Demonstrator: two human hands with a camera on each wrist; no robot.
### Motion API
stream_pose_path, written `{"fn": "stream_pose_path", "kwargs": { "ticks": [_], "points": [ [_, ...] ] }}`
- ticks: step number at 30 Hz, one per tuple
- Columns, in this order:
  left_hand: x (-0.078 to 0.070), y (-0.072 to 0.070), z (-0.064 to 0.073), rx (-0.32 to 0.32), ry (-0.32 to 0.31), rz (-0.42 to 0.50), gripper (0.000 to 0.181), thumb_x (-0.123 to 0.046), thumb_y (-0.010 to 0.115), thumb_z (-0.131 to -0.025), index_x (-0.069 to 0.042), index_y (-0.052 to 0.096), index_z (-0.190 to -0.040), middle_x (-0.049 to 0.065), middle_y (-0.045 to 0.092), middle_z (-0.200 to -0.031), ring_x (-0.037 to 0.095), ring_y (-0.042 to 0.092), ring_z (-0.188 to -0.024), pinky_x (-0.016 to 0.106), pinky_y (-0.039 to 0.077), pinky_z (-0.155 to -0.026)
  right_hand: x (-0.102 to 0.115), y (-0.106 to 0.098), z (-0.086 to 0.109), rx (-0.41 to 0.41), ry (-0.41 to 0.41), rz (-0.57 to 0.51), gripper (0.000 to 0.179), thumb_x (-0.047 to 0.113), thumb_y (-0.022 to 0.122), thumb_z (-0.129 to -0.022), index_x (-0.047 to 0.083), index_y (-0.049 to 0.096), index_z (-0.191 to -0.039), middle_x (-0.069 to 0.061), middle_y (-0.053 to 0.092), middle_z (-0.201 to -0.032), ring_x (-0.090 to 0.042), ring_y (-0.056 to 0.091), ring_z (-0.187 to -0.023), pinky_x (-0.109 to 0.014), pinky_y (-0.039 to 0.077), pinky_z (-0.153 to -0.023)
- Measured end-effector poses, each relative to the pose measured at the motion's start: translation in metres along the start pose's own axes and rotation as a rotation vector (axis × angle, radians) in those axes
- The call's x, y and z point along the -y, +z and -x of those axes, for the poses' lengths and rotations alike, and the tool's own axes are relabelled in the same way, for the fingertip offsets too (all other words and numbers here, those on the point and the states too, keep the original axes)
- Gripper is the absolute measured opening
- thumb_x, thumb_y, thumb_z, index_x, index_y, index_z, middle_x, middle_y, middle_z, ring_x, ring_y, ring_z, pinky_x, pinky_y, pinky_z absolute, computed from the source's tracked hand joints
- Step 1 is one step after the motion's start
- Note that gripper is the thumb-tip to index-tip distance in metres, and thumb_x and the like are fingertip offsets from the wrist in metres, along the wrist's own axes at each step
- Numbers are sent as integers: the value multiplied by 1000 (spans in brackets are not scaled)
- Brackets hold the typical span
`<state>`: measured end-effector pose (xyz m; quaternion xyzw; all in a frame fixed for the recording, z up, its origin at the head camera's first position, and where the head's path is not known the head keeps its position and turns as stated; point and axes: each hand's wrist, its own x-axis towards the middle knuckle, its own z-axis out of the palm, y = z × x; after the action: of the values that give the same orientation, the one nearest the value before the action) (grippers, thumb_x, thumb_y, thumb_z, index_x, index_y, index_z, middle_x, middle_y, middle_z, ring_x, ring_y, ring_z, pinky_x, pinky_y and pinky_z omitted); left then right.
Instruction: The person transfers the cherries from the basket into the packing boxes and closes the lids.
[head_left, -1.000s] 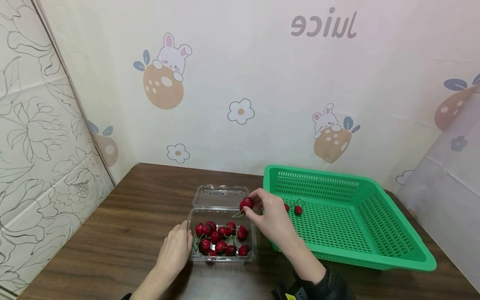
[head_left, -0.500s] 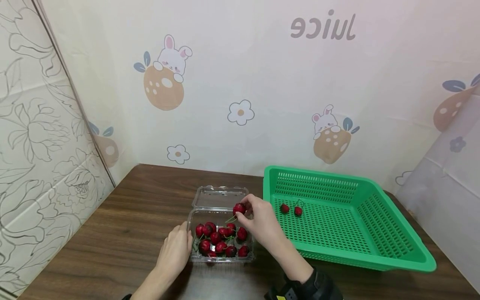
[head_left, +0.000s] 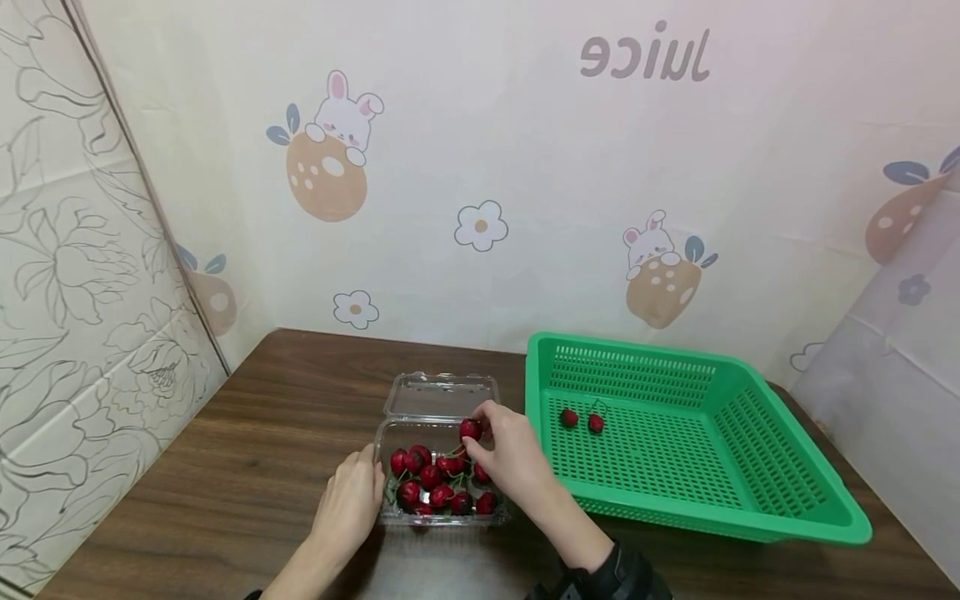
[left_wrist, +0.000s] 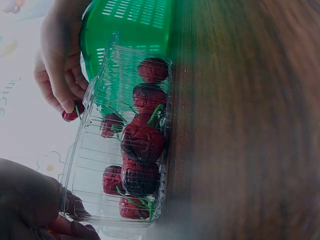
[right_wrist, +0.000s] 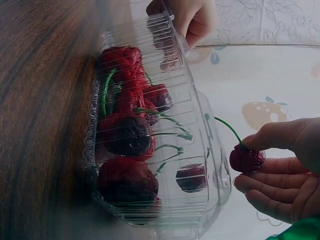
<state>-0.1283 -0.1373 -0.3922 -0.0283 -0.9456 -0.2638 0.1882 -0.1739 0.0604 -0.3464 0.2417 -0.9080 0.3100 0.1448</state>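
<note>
A clear plastic clamshell box (head_left: 397,521) stands on the table with its lid (head_left: 442,397) folded back. Several dark red cherries (head_left: 431,477) with green stems lie in its bottom. At the box's left side, my left hand (head_left: 348,497) grips the wall, its fingers curled over the edge in the right wrist view. My right hand (head_left: 512,454) pinches one cherry (right_wrist: 247,158) between thumb and fingers, above the box's right half. That cherry's green stem points toward the box in the right wrist view.
Right of the box sits a large green perforated basket (head_left: 675,450). On its floor, toward the left, lie two cherries (head_left: 569,417). The brown wooden table (head_left: 247,450) meets a patterned backdrop (head_left: 420,167) behind.
My right hand has moved left and down with its cherry, from beside the basket to over the box. Both cherries in the basket now show fully. The left hand stays put.
</note>
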Motion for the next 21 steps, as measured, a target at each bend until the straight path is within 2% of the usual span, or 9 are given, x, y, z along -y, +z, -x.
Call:
{"fn": "stream_pose_path", "kwargs": {
  "ticks": [7, 16, 21],
  "points": [
    [0, -1, 0, 4, -1, 1, 17, 0, 53, -81, 10, 55, -95, 10, 52, -68, 21, 54, -54, 32, 40, -43, 5, 0, 1, 55, 30, -5, 17, 11, 67, -76, 6, 57, -89, 2, 54, -70, -15, 53, -64, -18, 42, -54],
    [0, -1, 1, 1, 4, 6, 19, 0, 53, -81, 11, 55, -96, 11, 53, -69, 23, 56, -55, 33, 42, -43, 9, 4, 3, 105, 32, 47, 18, 11, 66, -77, 3, 55, -90, -2, 54, -70, -5, 43, -51, -16, 38, -44],
    [1, -1, 0, -1, 7, 10, 17, 1, 53, -80, 10, 55, -94, 10, 53, -68, 23, 55, -54, 33, 41, -42, 12, 7, 6, 124, 25, 73, 19, 9, 67, -76, 1, 55, -89, -4, 55, -73, -3, 42, -47, -16, 38, -43]
  ]
}}
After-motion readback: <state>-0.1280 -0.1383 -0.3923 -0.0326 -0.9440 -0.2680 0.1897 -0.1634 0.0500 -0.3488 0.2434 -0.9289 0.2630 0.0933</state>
